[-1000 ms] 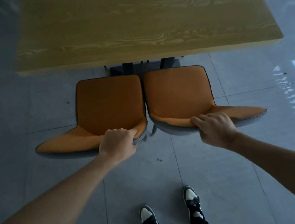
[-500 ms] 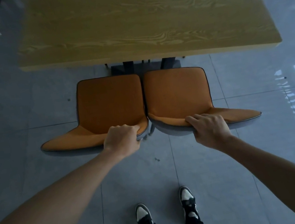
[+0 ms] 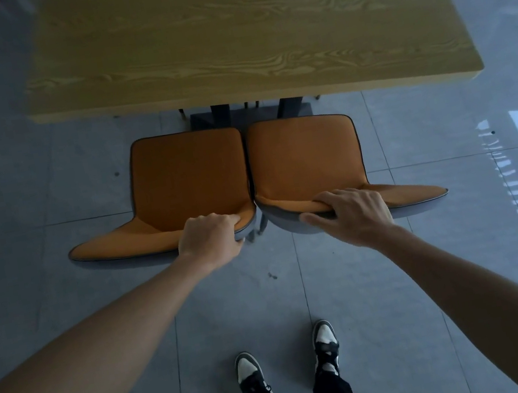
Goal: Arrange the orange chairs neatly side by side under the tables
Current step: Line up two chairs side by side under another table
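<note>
Two orange chairs stood side by side before a wooden desk, each gripped by one hand.

The left chair [image 3: 190, 177] and right chair [image 3: 304, 158] touched along their inner edges, seat fronts just short of the desk [image 3: 239, 33] edge. The left hand [image 3: 209, 238] and right hand [image 3: 349, 215] clasped the backrest tops. Grey tiled floor [image 3: 43, 199] lay open on both sides.

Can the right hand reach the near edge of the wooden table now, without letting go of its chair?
Probably not. The right hand grips the backrest top of the right orange chair, whose whole seat lies between the hand and the wooden table; nothing blocks a reach once it lets go.
</note>
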A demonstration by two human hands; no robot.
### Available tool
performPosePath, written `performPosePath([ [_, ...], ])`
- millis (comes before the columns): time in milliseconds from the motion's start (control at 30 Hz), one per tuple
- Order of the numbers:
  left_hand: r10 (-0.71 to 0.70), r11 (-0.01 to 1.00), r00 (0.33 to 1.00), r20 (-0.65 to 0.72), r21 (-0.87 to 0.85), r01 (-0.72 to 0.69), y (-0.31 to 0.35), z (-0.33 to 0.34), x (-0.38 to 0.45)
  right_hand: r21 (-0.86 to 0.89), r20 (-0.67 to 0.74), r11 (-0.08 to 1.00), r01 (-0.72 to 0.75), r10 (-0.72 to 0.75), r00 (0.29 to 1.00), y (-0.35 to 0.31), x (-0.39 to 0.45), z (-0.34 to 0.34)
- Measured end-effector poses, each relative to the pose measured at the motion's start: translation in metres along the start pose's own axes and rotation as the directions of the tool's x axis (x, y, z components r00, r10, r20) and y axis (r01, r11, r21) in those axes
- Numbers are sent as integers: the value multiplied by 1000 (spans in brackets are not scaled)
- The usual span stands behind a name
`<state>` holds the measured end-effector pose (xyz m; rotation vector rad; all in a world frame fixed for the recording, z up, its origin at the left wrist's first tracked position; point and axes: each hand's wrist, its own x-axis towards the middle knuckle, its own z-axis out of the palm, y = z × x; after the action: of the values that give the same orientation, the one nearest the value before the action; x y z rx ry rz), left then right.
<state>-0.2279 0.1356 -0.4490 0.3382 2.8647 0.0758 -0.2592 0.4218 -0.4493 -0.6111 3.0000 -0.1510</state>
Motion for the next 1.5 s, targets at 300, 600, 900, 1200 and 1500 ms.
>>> performPosePath([
  [300,-121,968,942,312,-173,182,3,-10,6,43,149,969,-243,234,961,-15,9,-6],
  [600,-161,967,930,330,-134,215,-8,-8,-9,13,168,993,116,-117,979,11,-2,-4],
  [900,-183,967,973,143,-152,204,-10,9,-9,12,171,964,266,-264,949,32,2,-3],
  [1200,-163,971,984,72,-168,173,-4,9,-8,-12,149,962,274,-269,951,36,0,-2],
  [1500,-150,968,964,219,-164,188,0,-3,-6,33,194,997,69,-74,978,19,-4,-12],
])
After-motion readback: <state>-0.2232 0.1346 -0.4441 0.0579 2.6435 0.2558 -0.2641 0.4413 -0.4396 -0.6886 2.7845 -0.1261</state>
